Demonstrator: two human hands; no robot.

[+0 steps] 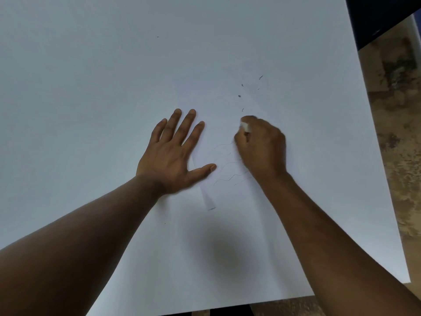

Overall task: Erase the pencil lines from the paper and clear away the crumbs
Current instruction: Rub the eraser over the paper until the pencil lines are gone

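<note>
A white sheet of paper [218, 124] lies on the white table [91, 76], hard to tell from it. Wavy pencil lines [227, 176] cross its near part, between my two hands. My left hand [173, 156] presses flat on the paper's left edge, fingers spread and straight. My right hand [262, 147] grips a small white eraser [245, 126] with its tip on the paper, above the lines. Dark eraser crumbs [239, 96] lie scattered just beyond the eraser.
The white table top runs to an edge on the right [373, 156] and near the bottom. Past it lies a mottled brown floor [401, 133]. A dark object [382, 17] fills the top right corner. One lone crumb [157, 37] sits far up the table.
</note>
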